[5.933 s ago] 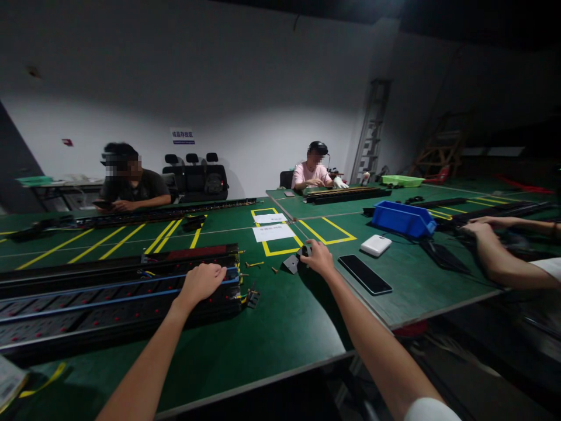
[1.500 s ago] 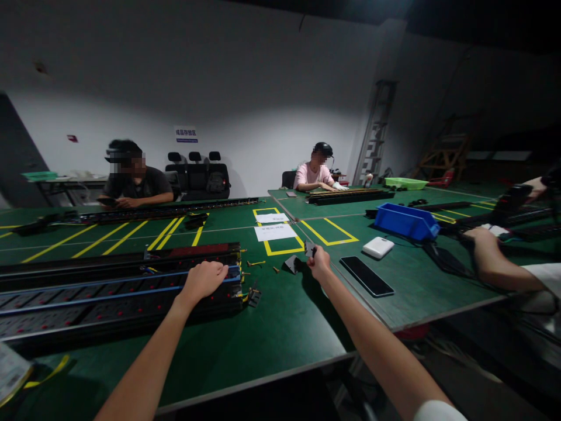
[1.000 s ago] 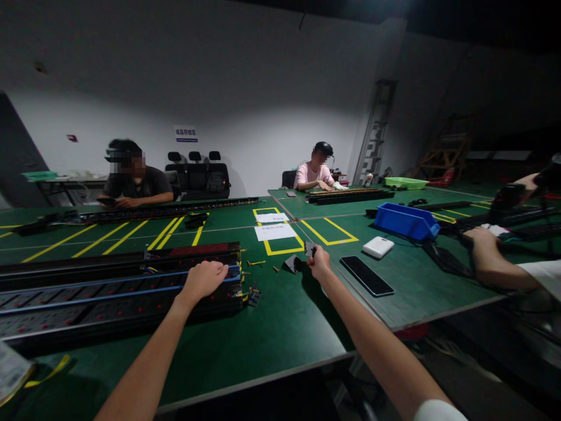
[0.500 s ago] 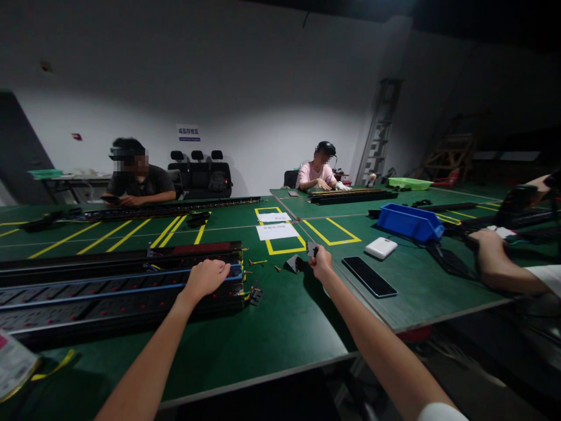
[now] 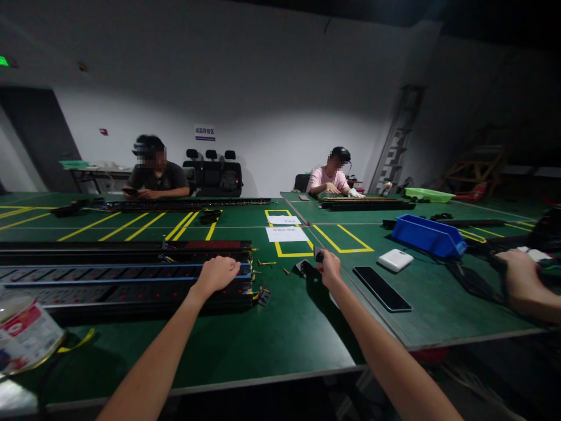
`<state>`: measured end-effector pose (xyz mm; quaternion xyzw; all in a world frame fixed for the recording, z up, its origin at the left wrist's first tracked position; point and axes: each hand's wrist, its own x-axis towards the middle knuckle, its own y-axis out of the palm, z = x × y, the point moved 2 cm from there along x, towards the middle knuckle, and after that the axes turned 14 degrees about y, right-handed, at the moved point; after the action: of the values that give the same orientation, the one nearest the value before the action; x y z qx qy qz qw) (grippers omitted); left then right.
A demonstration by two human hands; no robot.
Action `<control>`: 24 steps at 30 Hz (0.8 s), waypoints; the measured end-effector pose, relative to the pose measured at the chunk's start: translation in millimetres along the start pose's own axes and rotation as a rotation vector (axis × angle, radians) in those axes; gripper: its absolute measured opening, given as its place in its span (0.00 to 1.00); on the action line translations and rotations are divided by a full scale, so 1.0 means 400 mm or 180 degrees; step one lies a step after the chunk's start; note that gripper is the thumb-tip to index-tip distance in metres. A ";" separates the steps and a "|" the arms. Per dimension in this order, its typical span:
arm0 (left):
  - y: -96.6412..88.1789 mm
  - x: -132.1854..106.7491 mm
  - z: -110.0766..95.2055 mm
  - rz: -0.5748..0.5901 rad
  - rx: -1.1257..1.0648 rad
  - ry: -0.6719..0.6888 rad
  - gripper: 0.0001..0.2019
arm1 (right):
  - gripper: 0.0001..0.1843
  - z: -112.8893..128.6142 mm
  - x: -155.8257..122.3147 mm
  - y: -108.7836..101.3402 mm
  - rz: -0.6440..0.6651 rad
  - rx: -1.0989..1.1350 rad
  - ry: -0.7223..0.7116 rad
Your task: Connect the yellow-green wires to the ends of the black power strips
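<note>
Your right hand (image 5: 330, 269) has thumb and fingers closed on a small dark end plate (image 5: 318, 255), held just above the bench (image 5: 298, 330), to the right of the strips' wired end. The plate looks light and stiff, likely thin metal or hard plastic; pinch it by its edges, since a smooth face could slip. How firmly you squeeze cannot be told.

A second dark plate (image 5: 301, 268) lies tilted on the bench just beside that hand, and a small brass-coloured screw (image 5: 286, 271) lies near it, a tiny thing best taken between fingertips.

Your left hand (image 5: 219, 273) rests palm down over the ends of the long black power strips (image 5: 144, 291), fingers loosely curled; whether this grip clamps an edge or merely lies on top, you cannot tell from here. The strips look rigid and, at that length, fairly heavy: hold them by the side rails, away from the yellow-green wires (image 5: 255, 296), which look the most delicate part.
</note>
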<state>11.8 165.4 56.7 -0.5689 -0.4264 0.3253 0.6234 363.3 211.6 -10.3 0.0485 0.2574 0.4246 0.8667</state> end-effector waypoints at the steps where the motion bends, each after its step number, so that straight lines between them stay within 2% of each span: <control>1: 0.000 0.000 0.000 -0.0008 0.0001 -0.0003 0.25 | 0.06 -0.002 -0.002 0.001 0.0011 -0.0020 -0.0008; 12: -0.002 0.000 -0.001 -0.0017 0.0005 0.0042 0.25 | 0.09 -0.012 -0.006 0.011 0.0072 0.0065 0.0202; 24: -0.002 0.005 0.002 0.0044 0.0004 0.0029 0.27 | 0.08 -0.015 0.003 0.013 0.0117 0.0088 0.0219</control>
<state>11.8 167.6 57.6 -0.5729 -0.4195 0.3273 0.6234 357.4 214.9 -14.4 0.0506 0.2918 0.4382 0.8487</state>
